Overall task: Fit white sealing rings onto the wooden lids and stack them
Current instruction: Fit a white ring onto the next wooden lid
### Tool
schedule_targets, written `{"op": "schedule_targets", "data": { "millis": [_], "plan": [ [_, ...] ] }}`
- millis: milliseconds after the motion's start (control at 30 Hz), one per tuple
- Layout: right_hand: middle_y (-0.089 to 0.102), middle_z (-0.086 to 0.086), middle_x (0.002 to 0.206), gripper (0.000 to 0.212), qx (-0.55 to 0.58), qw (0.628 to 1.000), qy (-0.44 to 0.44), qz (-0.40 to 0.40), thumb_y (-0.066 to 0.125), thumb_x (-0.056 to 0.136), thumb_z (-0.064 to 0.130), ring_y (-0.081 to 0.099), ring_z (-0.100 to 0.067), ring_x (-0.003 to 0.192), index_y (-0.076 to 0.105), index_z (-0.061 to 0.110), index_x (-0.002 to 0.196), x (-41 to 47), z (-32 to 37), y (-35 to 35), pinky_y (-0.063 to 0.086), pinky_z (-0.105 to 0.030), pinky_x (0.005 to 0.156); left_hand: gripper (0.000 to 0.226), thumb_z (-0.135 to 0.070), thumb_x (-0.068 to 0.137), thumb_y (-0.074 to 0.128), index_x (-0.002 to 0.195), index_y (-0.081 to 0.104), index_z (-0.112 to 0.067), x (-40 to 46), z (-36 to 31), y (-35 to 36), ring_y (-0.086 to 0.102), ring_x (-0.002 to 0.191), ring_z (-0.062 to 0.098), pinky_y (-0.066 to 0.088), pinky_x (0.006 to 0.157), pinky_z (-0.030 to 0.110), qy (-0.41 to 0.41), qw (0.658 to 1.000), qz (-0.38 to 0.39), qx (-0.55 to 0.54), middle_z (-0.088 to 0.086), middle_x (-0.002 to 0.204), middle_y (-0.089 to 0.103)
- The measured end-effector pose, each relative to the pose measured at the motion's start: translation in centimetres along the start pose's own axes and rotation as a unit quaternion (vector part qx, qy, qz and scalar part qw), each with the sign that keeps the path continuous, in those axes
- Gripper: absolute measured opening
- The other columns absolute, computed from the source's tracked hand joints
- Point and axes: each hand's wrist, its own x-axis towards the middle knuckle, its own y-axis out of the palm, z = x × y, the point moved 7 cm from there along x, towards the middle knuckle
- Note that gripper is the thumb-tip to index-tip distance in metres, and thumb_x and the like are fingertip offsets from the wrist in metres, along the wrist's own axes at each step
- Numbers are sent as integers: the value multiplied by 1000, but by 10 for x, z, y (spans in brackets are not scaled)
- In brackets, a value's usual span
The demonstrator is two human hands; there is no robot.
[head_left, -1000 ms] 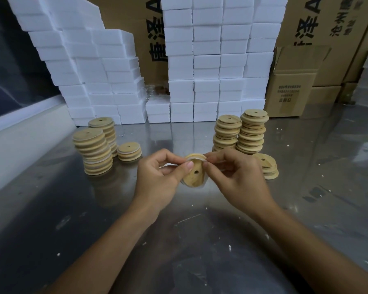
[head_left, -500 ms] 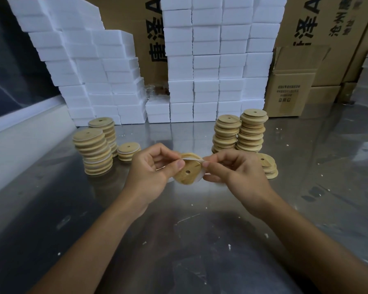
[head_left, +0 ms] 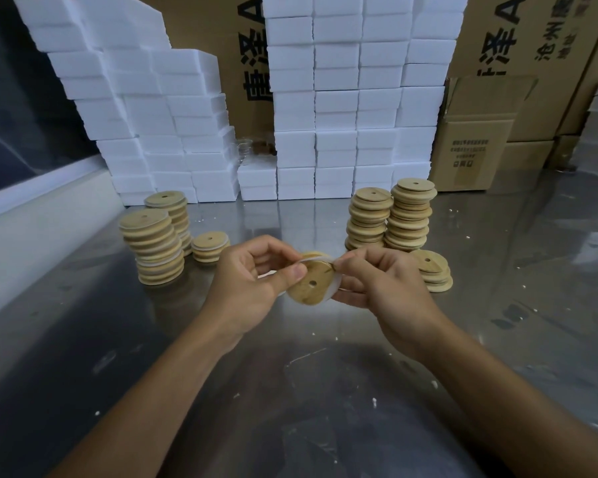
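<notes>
A round wooden lid (head_left: 311,286) with a centre hole is held tilted above the steel table between both hands. My left hand (head_left: 252,288) grips its left edge, thumb on the face. My right hand (head_left: 384,288) pinches a white sealing ring (head_left: 320,258) that runs over the lid's top and right rim. Stacks of lids with white rings (head_left: 156,246) stand at the left, a short one (head_left: 209,246) beside them. Tall stacks of bare lids (head_left: 390,215) stand at the right, with a low pile (head_left: 432,270) just behind my right hand.
White foam blocks (head_left: 335,98) are piled high along the back of the steel table (head_left: 325,391). Cardboard boxes (head_left: 477,132) stand behind and at the right. A white ledge (head_left: 32,229) borders the table on the left.
The lid has turned a little in my hands and both hands have shifted slightly left; the ring sits further around the rim on the right side.
</notes>
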Motion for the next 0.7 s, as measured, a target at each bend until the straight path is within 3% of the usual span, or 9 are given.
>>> {"op": "schedule_targets", "data": {
  "millis": [100, 200, 300, 467, 600, 700],
  "plan": [
    [73, -24, 91, 13, 19, 1000, 22, -3, 60, 93, 5, 74, -30, 87, 64, 0, 81, -1, -5, 3, 61, -39, 65, 19, 7, 76, 74, 77, 68, -10, -2, 3, 1, 69, 76, 13, 57, 73, 25, -14, 1000, -17, -17, -1, 77, 74],
    [69, -28, 101, 12, 25, 999, 27, -8, 58, 96, 9, 72, -33, 97, 61, -2, 91, -2, -8, 4, 61, -45, 65, 20, 7, 76, 74, 74, 68, -12, -4, 4, 3, 69, 74, 11, 56, 71, 22, -23, 999, -30, -31, -1, 75, 73],
    [66, -32, 99, 13, 19, 1000, 8, -8, 58, 96, 8, 72, -31, 94, 60, -3, 89, -2, -5, 3, 61, -43, 65, 21, 3, 76, 75, 72, 70, -16, -4, 4, 4, 69, 73, 11, 55, 68, 21, -31, 998, -39, -36, 0, 75, 74],
    [62, -33, 87, 10, -3, 999, -20, -33, 61, 93, 4, 69, -22, 76, 63, -3, 86, -1, -4, -1, 61, -41, 63, 21, -1, 81, 72, 68, 71, -18, -8, 13, 8, 70, 78, 21, 58, 78, 35, -83, 990, -81, -75, 10, 81, 75],
    [59, -39, 86, 12, -7, 998, -30, -46, 64, 91, 3, 69, -23, 73, 64, 0, 79, -1, -2, -3, 61, -44, 63, 15, 4, 80, 69, 71, 67, -8, -11, 15, 12, 71, 77, 19, 57, 76, 31, -111, 979, -105, -137, 11, 78, 74],
    [62, -30, 77, 15, -8, 999, -31, -36, 65, 90, 2, 69, -25, 74, 64, 3, 75, -1, -2, -2, 61, -44, 62, 16, 7, 79, 67, 68, 65, -5, -11, 15, 12, 70, 73, 18, 57, 69, 26, -125, 972, -113, -166, 13, 75, 73]
  ]
}}
